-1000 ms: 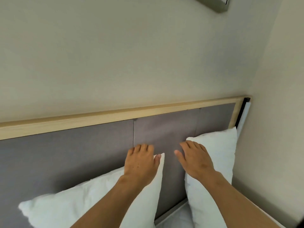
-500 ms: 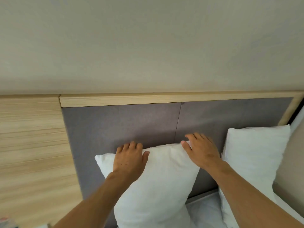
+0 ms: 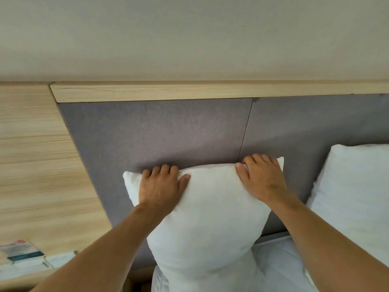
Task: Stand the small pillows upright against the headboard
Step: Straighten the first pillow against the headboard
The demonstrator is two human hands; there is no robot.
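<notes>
While both hands press along its top edge, a white pillow (image 3: 207, 216) stands upright on the bed (image 3: 271, 262), its back against the grey upholstered headboard (image 3: 160, 131). The left hand (image 3: 161, 187) sits near the pillow's upper left corner, its fingers (image 3: 166, 168) curled over the top edge toward the headboard and the thumb spread across the front face, so the edge is held between them. The right hand (image 3: 263, 178) is at the upper right corner in the same way: fingers (image 3: 260, 159) hooked over the top, thumb lying on the front, gripping the fabric. Both forearms reach in from the bottom of the view, bare.

The pillow narrows toward its lower end, where it meets the white bedding. A vertical seam in the headboard's padding runs down just behind the right hand. A second white pillow (image 3: 353, 192) stands to the right, also leaning on the headboard, near the first but not touching it where visible; its right side runs out of the frame.

A pale wooden rail (image 3: 189, 90) caps the headboard, with a plain cream wall (image 3: 189, 34) above. To the left, a light wood-grain panel (image 3: 35, 165) adjoins the padding. At the lower left, a worktop (image 3: 25, 275) carries some blurred printed items (image 3: 21, 251) that cannot be told apart.
</notes>
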